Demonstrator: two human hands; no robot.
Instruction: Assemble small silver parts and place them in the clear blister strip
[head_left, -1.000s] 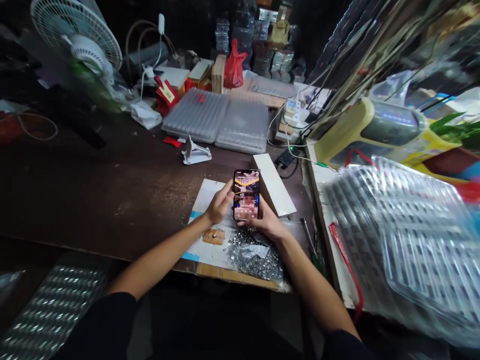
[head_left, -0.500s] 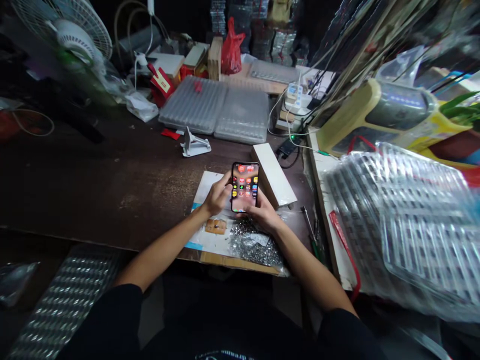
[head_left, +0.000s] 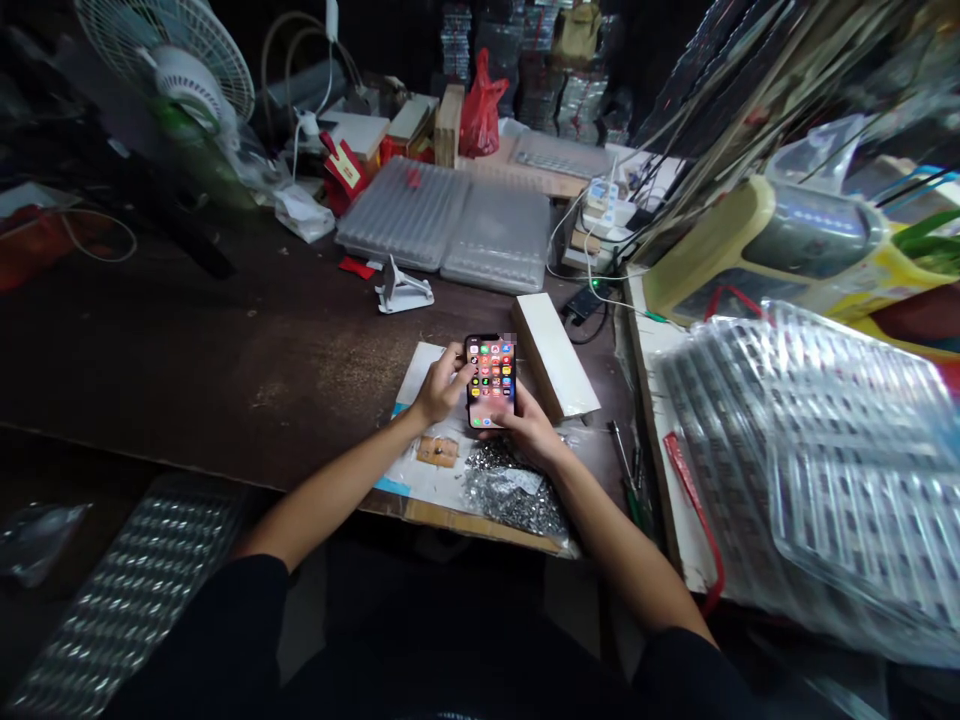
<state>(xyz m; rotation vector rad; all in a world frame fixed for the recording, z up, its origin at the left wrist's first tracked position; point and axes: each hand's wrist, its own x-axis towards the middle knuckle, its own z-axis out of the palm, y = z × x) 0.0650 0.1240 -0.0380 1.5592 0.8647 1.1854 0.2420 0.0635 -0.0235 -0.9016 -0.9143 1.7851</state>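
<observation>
Both hands grasping a phone [head_left: 491, 385], screen lit with rows of app icons, held over a white board [head_left: 446, 500] at the front edge of the worktop [head_left: 187, 360], toward its right end. Left hand [head_left: 442, 388] grips the phone's left side, thumb at the screen edge; right hand [head_left: 532, 430] cups the lower right corner, thumb over the bottom of the screen. Under the hands, on the board: orange-brown piece [head_left: 438, 451] to the left, heap of small shiny bits [head_left: 517, 505] by the front right corner, probably metal and partly bagged, too fine to make out. Blue tape [head_left: 391, 487] on the board's left edge. Long white block [head_left: 553, 352] just right of the phone, set at a slant. Screwdriver [head_left: 634, 508] with green handle along the worktop's right edge. White stand [head_left: 403, 290] farther back, left of the block; two clear ribbed cases [head_left: 499, 235] behind it, side by side, toward the back edge. Red bag [head_left: 481, 110] behind those. Fan [head_left: 172, 60] at back left corner. Stacked clear trays [head_left: 810, 480] beyond the right edge.
</observation>
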